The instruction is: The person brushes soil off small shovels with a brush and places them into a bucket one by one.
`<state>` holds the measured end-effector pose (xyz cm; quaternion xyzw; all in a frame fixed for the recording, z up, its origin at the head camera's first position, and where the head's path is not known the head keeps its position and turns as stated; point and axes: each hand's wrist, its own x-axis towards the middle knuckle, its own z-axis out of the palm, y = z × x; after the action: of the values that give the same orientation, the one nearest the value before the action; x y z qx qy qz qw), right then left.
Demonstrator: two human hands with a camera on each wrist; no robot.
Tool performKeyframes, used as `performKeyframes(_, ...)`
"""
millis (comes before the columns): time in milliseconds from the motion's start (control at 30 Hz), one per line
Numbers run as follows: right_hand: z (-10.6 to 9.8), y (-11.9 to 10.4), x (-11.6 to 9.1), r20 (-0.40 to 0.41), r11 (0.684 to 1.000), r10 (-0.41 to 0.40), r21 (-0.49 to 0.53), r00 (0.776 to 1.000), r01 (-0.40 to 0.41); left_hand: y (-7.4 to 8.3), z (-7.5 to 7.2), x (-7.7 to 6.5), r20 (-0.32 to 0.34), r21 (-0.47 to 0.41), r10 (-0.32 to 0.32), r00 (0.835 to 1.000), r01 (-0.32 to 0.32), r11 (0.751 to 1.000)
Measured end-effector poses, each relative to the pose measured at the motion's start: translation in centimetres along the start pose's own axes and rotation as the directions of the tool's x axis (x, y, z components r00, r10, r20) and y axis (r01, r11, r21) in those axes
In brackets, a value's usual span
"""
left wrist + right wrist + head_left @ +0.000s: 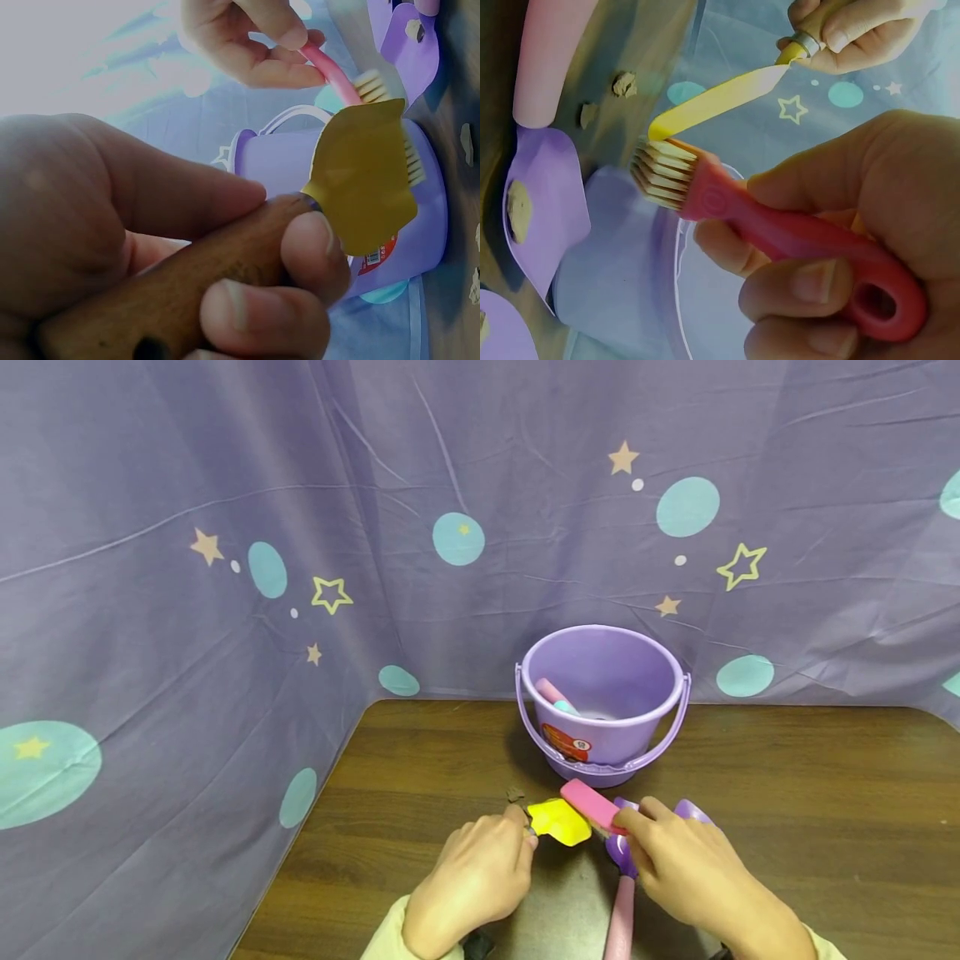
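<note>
My left hand grips the wooden handle of a small trowel with a yellow blade. A pink brush with pale bristles is held by its handle in my right hand. The bristles meet the trowel's blade at its tip end in the right wrist view. Beneath the right hand lies a purple scoop with a pink handle; a tan lump sits in its blade. Part of a second purple scoop shows beyond the right hand.
Behind the hands stands a purple bucket, its handle lowered to the front, with a pink and teal thing inside. Brown crumbs lie on the wooden table. A patterned curtain hangs at the back and left.
</note>
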<state>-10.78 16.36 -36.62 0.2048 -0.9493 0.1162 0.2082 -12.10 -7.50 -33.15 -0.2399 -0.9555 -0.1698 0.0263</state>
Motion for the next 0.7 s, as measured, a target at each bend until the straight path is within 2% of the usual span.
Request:
performKeyframes(233,-0.6,0.3,-0.1,0.065,0.999,0.050,0.015,0.997,-0.051,0.0,0.1,0.0,-0.054,-0.003,0.008,0.999,-0.008,1.000)
performKeyframes(367,-0.8,0.4,-0.1,0.085,0.997,0.061,0.037,0.994,-0.065,-0.1,0.2,0.1,-0.060,-0.009,0.009,0.998,-0.009,1.000)
performKeyframes(700,-1.4,0.9,-0.1,0.086,0.997,0.067,0.036,0.994,-0.070,-0.1,0.1,0.2,-0.080,-0.019,-0.005,0.997,0.004,1.000)
